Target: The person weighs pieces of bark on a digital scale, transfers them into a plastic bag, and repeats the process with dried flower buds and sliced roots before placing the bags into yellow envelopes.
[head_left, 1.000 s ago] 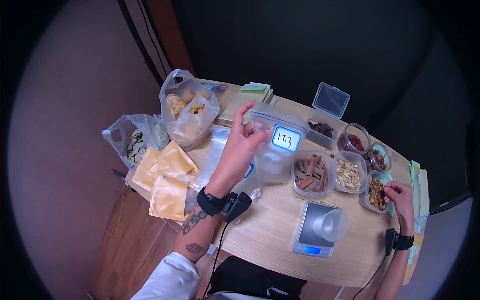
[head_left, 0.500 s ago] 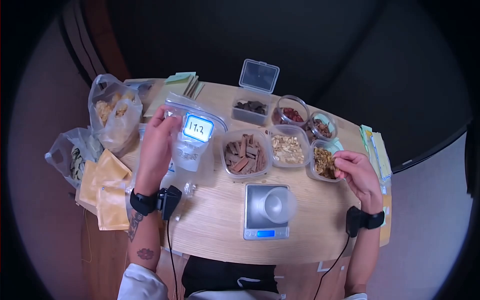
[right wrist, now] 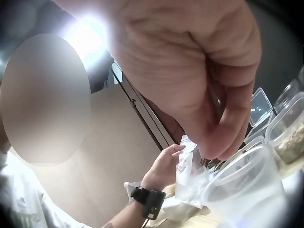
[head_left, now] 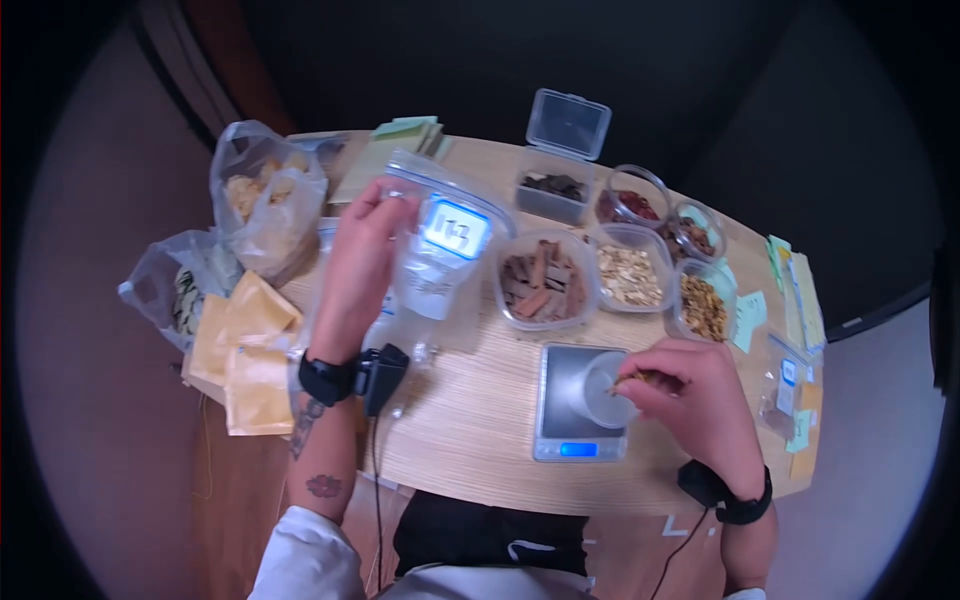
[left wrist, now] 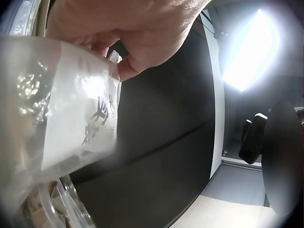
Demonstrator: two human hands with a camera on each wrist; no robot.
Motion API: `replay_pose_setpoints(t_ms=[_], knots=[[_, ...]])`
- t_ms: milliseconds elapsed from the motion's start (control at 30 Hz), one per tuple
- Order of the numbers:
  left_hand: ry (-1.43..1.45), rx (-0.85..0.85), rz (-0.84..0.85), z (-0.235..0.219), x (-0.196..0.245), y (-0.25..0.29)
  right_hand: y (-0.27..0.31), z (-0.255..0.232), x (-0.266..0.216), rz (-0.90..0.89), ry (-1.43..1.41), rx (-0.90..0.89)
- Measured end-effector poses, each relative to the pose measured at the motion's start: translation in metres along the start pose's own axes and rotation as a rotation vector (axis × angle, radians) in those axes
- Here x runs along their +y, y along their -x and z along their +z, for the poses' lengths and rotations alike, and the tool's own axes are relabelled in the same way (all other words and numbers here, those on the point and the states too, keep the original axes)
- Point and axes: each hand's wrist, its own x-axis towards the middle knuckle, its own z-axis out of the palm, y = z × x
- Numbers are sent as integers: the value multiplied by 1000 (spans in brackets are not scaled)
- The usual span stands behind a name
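My left hand (head_left: 362,265) grips a clear zip bag (head_left: 428,290) by its upper edge, holding it up over the table. A blue-bordered label with a handwritten number and dark printing show on the bag. With thumb and fingers, my right hand (head_left: 708,405) pinches a few small yellowish-brown dried bits (head_left: 630,381) at the rim of a clear plastic cup (head_left: 601,398). That cup stands on a small digital scale (head_left: 562,385) with a lit blue display. Behind the right hand is the tub of similar dried bits (head_left: 703,308).
Tubs of bark strips (head_left: 540,282) and pale chips (head_left: 630,275) stand behind the scale, with a lidded box of dark pieces (head_left: 553,190) farther back. Yellow packets (head_left: 262,395) and filled plastic bags (head_left: 262,215) lie left. Another zip bag (head_left: 783,390) lies right.
My right hand has moved left and nearer, from the tub of yellowish dried bits to the cup on the scale, carrying a pinch of them. The left hand still holds up the zip bag.
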Motion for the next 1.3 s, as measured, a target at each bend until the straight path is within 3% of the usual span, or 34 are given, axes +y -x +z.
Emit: replay_pose_setpoints(t_ms=[333,733,1033,1133,1300], knots=[[21,-32,-45,5,6,3,-1,6,0,-15,26,39],[-24,-17,-20,5,3,2,-1,6,11,-192,72,44],[-25,-44,-18,2,0,-1,3,7,12,-173,61,82],[-27,-47,-23,1,0,-2,4,4,7,-95,35,48],[-36,-49,7,1,-3,-3,4,7,11,-144,40,57]])
